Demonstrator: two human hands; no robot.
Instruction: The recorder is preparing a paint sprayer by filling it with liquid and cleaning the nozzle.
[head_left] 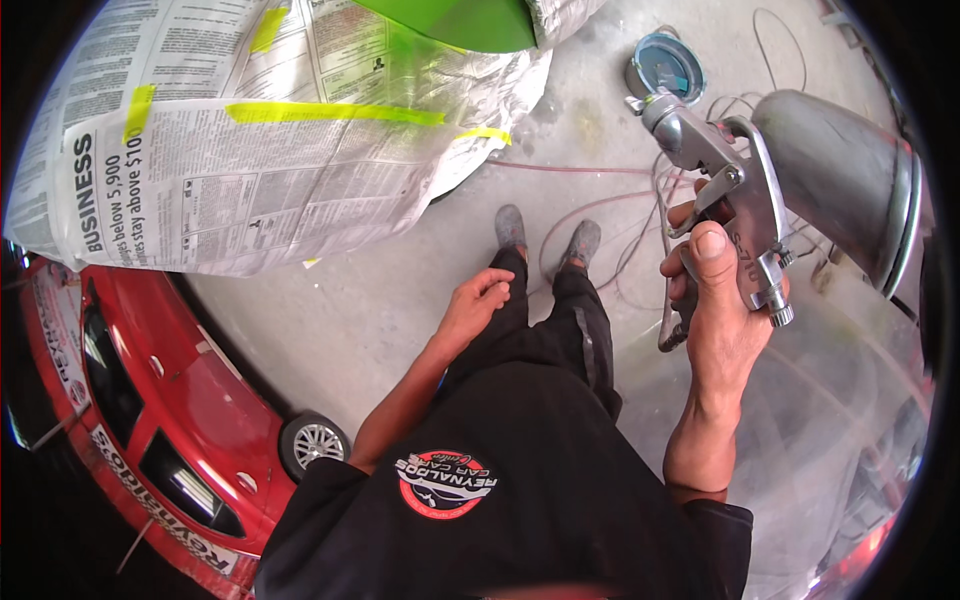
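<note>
At far left stands a red car (pixel 190 370). Above it in view hang newspaper sheets (pixel 290 190) stuck with yellow tape (pixel 335 113), and a green panel (pixel 455 22) shows at the top. My left hand (pixel 478 305) hangs part-open beside my leg, fingers loosely bent. Further right, a blue bucket (pixel 650 60) sits on the floor (pixel 590 100). My right hand (pixel 725 310) grips a metal spray gun (pixel 690 137), its grey cup (pixel 835 170) at far right.
</note>
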